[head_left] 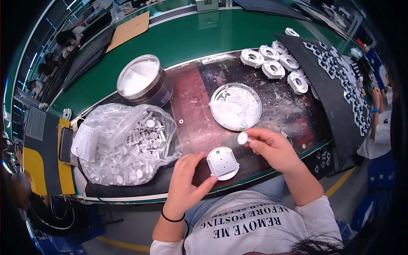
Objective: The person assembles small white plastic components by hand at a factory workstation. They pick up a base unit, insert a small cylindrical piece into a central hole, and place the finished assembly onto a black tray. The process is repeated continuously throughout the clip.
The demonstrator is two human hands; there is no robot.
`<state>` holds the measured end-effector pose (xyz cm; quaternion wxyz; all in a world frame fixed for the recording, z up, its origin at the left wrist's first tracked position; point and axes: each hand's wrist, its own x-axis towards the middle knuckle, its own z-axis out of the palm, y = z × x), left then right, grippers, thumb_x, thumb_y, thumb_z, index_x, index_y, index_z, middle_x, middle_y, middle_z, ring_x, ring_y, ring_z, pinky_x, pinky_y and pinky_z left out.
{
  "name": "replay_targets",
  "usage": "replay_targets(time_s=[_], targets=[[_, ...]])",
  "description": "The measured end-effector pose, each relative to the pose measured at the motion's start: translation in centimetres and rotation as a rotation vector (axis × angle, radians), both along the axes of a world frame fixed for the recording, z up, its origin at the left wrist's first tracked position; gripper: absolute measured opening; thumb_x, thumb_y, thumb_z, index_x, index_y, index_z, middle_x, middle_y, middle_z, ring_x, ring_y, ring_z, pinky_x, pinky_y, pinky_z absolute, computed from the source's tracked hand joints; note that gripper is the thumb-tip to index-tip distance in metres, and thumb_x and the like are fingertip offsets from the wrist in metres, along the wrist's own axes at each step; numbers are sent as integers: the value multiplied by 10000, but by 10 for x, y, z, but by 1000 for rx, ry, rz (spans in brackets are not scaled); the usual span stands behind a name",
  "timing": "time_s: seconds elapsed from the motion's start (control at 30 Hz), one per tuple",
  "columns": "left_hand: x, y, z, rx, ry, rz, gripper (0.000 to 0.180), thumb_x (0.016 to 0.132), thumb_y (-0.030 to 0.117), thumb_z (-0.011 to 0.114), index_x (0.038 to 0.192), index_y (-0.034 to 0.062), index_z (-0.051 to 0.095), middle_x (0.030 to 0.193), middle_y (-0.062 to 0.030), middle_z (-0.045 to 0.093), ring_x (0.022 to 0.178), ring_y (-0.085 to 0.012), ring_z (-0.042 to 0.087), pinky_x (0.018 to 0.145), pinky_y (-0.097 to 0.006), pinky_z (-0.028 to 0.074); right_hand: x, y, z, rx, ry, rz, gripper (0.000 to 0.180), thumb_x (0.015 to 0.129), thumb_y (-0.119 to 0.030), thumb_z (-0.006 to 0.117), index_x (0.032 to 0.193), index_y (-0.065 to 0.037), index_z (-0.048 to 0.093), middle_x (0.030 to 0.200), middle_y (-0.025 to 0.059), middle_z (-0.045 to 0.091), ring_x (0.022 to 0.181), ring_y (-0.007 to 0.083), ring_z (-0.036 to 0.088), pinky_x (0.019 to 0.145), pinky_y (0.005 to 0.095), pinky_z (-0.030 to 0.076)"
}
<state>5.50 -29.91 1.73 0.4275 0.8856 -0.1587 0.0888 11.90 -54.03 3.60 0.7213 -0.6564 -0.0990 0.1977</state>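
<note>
The right hand [274, 149] pinches a white disc [242, 138], probably light, stiff and best gripped by its rim, over the table [192, 102] near a white plate [223, 162], while the left hand [185, 182] is spread wide just beside that plate.

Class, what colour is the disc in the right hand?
The disc is white: head view.
</note>
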Motion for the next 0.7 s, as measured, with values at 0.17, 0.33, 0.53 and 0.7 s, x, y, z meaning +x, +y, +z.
replay_targets(time_s=[0.17,0.33,0.53,0.7], targets=[[2,-10,-6,48,99,-8,970,589,376,832,1332,-18,349,1255,-223,477,1174,-381,450,989,-459,348,-1,14,-2,-113,-74,57,231,922,-85,537,1123,26,558,998,69,633,937,100,581,812,251,466],[7,-20,-19,37,-28,-45,1127,572,271,862,1420,29,160,1247,-193,509,1144,-362,493,956,-432,382,-1,40,-12,-1,26,41,209,912,-81,549,1091,25,559,975,62,636,885,90,589,771,252,482],[9,-23,-20,-30,-40,-64,1195,580,195,861,1455,77,56,1234,-194,530,1077,-358,556,903,-425,431,2,43,-32,-28,-48,74,170,893,-72,569,1042,6,596,938,49,617,848,92,590,743,251,483],[9,-23,-22,-80,-56,-80,1196,583,187,859,1453,74,47,1224,-209,532,1074,-359,565,896,-418,445,1,44,-33,-121,-151,63,152,873,-74,589,1010,-15,621,905,70,602,826,140,582,735,277,470]])
